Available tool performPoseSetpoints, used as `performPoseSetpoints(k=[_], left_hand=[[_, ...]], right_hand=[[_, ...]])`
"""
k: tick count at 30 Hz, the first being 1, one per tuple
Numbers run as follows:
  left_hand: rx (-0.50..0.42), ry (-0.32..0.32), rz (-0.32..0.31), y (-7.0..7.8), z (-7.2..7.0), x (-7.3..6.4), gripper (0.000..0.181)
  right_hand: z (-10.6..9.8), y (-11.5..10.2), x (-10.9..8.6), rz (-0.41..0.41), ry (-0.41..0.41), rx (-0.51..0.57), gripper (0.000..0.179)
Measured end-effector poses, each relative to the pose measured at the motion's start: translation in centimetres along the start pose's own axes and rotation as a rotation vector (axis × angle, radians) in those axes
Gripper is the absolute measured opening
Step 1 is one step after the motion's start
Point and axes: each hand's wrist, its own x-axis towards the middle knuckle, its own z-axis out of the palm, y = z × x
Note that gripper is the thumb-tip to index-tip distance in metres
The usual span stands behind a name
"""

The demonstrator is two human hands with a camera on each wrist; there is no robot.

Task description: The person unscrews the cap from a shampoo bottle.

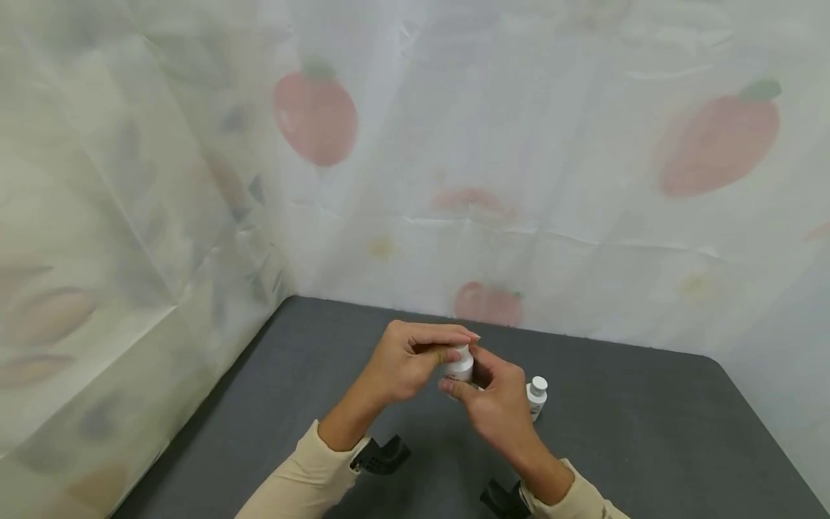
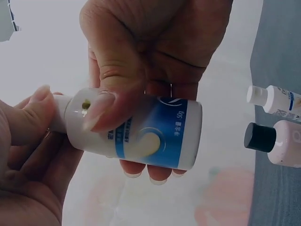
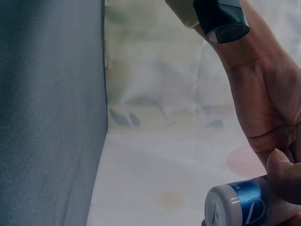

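Note:
Both hands come together over the dark table on a small white bottle (image 1: 459, 369) with a blue label. My left hand (image 1: 398, 364) pinches its white cap (image 2: 59, 114) between thumb and fingers. Wrapped round the bottle's body is my right hand (image 1: 502, 404), its thumb lying across the label in the left wrist view. There the bottle lies sideways across the picture, cap to the left. In the right wrist view the bottle's base and blue label band (image 3: 251, 200) show at the bottom, while the cap is out of sight.
Just right of my right hand stands a white bottle (image 1: 537, 396) with a white cap. Beside it in the left wrist view is a pink bottle (image 2: 287, 143) with a black cap, hidden in the head view. Fruit-printed sheets (image 1: 558, 144) border the grey table (image 1: 648, 418).

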Motion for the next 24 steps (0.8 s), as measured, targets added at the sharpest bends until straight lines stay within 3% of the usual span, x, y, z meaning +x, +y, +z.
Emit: performPoseSetpoints(k=[3,7,11,13,19,21,24], left_hand=[[-0.003,0.055,-0.014,0.0,0.2,-0.2,0.017],[-0.018,0.123,-0.080,0.2,0.5,-0.3,0.018],[-0.026,0.133,-0.103,0.2,0.7,-0.3,0.022],[-0.044,0.096,-0.081,0.1,0.5,-0.2,0.026],[-0.114,-0.122,-0.023,-0.1,-0.6,-0.1,0.036],[-0.071,-0.156,-0.020,0.0,-1.0,0.0,0.034],[-0.002,-0.148,-0.029,0.1,-1.2,0.2,0.029]], right_hand=[[0.1,0.1,-0.1,-0.002,0.006,-0.007,0.050],[0.1,0.2,-0.3,-0.023,0.003,0.003,0.052],[-0.1,0.2,-0.2,-0.053,-0.015,0.014,0.055],[-0.2,0.1,-0.1,-0.050,-0.018,0.015,0.052],[-0.2,-0.2,0.0,0.009,-0.029,0.019,0.051],[-0.1,-0.2,0.0,0.010,-0.031,0.017,0.053],[-0.1,-0.1,-0.1,0.002,-0.028,0.014,0.054]])
